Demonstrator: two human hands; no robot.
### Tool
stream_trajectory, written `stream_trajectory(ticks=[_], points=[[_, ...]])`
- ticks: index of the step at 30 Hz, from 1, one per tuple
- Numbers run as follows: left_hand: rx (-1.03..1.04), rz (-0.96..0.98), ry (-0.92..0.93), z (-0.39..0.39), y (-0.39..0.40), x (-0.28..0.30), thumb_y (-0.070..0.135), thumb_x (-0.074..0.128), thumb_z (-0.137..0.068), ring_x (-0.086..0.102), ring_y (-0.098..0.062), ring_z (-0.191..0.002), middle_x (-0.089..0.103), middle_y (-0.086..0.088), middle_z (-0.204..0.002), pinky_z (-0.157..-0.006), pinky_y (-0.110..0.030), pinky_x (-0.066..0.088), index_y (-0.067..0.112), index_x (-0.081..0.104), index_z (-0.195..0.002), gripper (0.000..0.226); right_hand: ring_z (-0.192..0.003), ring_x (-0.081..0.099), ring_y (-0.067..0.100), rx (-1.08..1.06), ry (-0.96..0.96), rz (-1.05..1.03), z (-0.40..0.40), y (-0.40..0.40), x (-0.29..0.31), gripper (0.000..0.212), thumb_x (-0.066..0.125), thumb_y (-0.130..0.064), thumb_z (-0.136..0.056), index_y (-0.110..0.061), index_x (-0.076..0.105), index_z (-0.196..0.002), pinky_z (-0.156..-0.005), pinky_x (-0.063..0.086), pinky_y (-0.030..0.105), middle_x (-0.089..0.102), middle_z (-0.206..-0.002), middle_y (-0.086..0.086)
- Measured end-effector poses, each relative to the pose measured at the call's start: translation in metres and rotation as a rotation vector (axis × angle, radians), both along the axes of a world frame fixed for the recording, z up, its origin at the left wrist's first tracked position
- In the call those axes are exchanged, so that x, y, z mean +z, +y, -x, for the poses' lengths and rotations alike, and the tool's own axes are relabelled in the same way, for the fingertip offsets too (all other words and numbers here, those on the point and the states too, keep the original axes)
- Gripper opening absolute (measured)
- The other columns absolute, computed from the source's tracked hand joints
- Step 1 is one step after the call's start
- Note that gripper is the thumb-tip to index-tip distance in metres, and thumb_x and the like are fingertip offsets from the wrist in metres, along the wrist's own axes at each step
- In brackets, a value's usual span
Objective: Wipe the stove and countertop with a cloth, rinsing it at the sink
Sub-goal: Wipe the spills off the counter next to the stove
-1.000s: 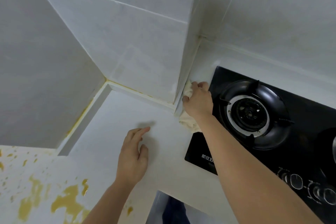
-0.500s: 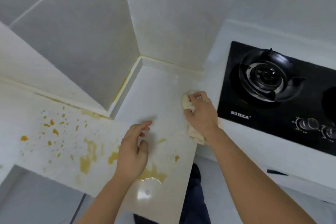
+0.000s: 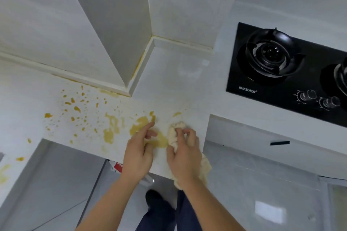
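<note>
A crumpled cream cloth (image 3: 173, 137), bunched under the gripping fingers, lies on the yellow-spattered white countertop (image 3: 169, 80); the black gas stove (image 3: 281, 73) sits beyond, right of the grip.

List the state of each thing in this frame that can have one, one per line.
Crumpled cream cloth: gripped, pressed on the counter.
White tiled countertop: splattered with yellow spill, unwiped left of the hands.
Black glass gas stove: no flame visible.
Right hand: grips the cloth.
Left hand: rests on the counter, fingers loose.

White countertop (image 3: 174, 73), yellow spills (image 3: 110, 127), cloth (image 3: 174, 137), black stove (image 3: 289, 73)
</note>
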State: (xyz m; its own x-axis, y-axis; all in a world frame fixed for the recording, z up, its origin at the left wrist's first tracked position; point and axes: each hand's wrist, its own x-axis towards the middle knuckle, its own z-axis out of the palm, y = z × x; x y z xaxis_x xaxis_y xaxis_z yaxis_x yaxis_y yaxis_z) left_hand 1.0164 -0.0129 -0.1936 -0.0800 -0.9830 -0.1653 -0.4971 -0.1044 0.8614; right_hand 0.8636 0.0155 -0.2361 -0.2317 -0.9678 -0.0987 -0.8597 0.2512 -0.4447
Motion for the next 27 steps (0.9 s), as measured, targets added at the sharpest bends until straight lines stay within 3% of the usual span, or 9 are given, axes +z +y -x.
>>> stream_trajectory(ticks=[6,11,15,20,24,27], points=[[0.158,0.022,0.029,-0.04,-0.003,0.012,-0.003,0.043,-0.089,0.057,-0.013,-0.105,0.067,0.014,-0.112,-0.083,-0.013,0.043,0.035,0.056,-0.137,0.063,-0.125,0.043,0.018,-0.196,-0.143,0.002,-0.068,-0.019,0.006,0.063,0.065,-0.031,-0.086,-0.026,0.048,-0.147,-0.083,0.056,0.03,0.036,-0.145,-0.004],[0.237,0.024,0.003,-0.08,-0.004,0.023,0.012,0.039,-0.081,0.058,-0.012,-0.103,0.067,0.011,-0.113,-0.08,-0.008,0.042,0.028,0.058,-0.136,0.061,-0.13,0.039,0.023,-0.11,-0.201,0.002,-0.125,-0.074,0.009,0.062,0.067,-0.034,-0.085,-0.026,0.048,-0.143,-0.093,0.054,0.038,0.036,-0.147,-0.004],[0.286,0.023,-0.013,-0.098,0.001,0.032,0.014,0.037,-0.079,0.058,-0.011,-0.102,0.066,0.009,-0.115,-0.076,-0.004,0.041,0.026,0.057,-0.137,0.063,-0.123,0.041,0.025,0.035,-0.154,0.024,-0.151,-0.111,0.007,0.058,0.069,-0.036,-0.085,-0.027,0.049,-0.139,-0.094,0.05,0.037,0.038,-0.14,-0.001],[0.294,0.016,-0.061,-0.107,0.006,0.031,0.014,0.04,-0.078,0.058,-0.011,-0.102,0.066,0.008,-0.115,-0.076,-0.007,0.043,0.026,0.059,-0.135,0.062,-0.122,0.041,0.026,0.255,-0.067,0.053,-0.123,-0.109,-0.002,0.052,0.068,-0.036,-0.088,-0.026,0.051,-0.137,-0.091,0.052,0.04,0.036,-0.139,-0.001],[0.223,-0.02,-0.072,-0.081,0.003,0.022,0.013,0.043,-0.077,0.056,-0.006,-0.102,0.065,0.013,-0.115,-0.084,-0.028,0.047,0.031,0.061,-0.13,0.059,-0.124,0.043,0.027,0.162,0.01,0.062,-0.062,-0.112,-0.007,0.054,0.069,-0.036,-0.086,-0.027,0.053,-0.137,-0.085,0.054,0.038,0.038,-0.145,0.001],[0.124,-0.021,-0.078,-0.059,0.004,0.017,0.01,0.043,-0.078,0.055,-0.006,-0.106,0.063,0.016,-0.117,-0.083,-0.021,0.043,0.036,0.06,-0.13,0.061,-0.123,0.042,0.026,0.08,0.043,0.048,-0.008,-0.127,-0.005,0.051,0.067,-0.035,-0.088,-0.026,0.054,-0.137,-0.081,0.055,0.038,0.038,-0.143,0.001]])
